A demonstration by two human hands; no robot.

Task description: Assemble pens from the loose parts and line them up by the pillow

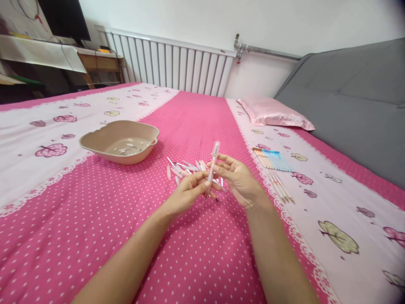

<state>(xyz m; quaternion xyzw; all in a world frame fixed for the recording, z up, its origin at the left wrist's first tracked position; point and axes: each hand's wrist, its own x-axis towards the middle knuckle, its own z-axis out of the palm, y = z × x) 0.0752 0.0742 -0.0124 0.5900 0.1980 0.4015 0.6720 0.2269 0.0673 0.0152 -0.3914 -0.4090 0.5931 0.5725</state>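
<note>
A slim pen (pixel 215 157) with a clear, pale pink barrel and small dark print stands tilted between my hands. My left hand (pixel 190 188) pinches its lower, tapered end. Higher up, the fingers of my right hand (pixel 236 175) are closed around the barrel. Just behind and under the hands lies a loose pile of pen parts (pixel 182 168), pale pink, white and clear pieces with a few dark tips. My fingers hide part of this pile.
Left of the hands stands a beige plastic basin (pixel 118 154) with small white pieces inside. To the right lie a row of orange and blue pens (pixel 272 159) and several white pens (pixel 281 187). Farther back are a pink pillow (pixel 275 113), a grey headboard (pixel 348 88) and a white radiator (pixel 171 61).
</note>
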